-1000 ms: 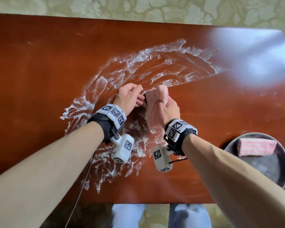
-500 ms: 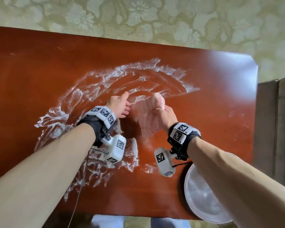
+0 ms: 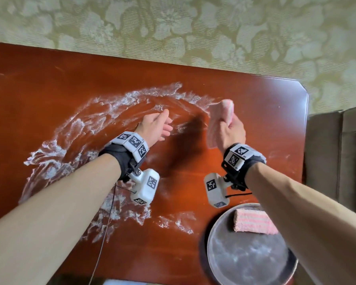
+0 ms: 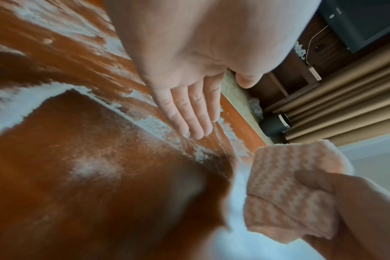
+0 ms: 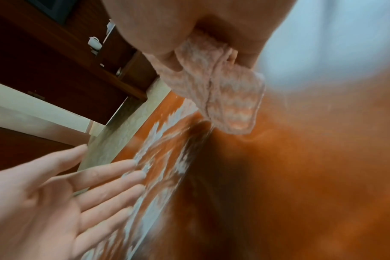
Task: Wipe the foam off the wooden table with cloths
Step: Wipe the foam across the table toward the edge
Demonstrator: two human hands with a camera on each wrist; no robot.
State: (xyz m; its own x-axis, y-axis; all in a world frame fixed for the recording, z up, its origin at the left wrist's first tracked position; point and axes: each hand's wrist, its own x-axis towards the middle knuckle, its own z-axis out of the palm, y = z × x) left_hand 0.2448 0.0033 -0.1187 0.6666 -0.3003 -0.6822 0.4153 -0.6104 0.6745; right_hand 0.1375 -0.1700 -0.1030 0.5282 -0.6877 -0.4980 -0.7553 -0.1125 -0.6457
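White foam [image 3: 74,128] is smeared in a wide arc over the left and middle of the reddish wooden table [image 3: 39,83]. My right hand [image 3: 229,128] grips a folded pink cloth [image 3: 219,118] and holds it above the table, right of the foam; the same cloth [image 4: 287,191] [image 5: 229,105] shows in both wrist views, with foam on one side. My left hand [image 3: 160,124] hovers over the foam with straight fingers [image 4: 189,112] and holds nothing. A second folded pink cloth [image 3: 253,222] lies in a metal basin [image 3: 245,260] at the near right.
The table's right edge [image 3: 305,140] borders a brown upholstered seat [image 3: 337,161]. A patterned carpet [image 3: 193,27] lies beyond the far edge. A thin cable [image 3: 105,233] hangs from my left wrist over the near edge.
My hands were together on the pink cloth; now the left hand has let go and spread its fingers, and the right hand has carried the cloth to the right. The view has shifted right.
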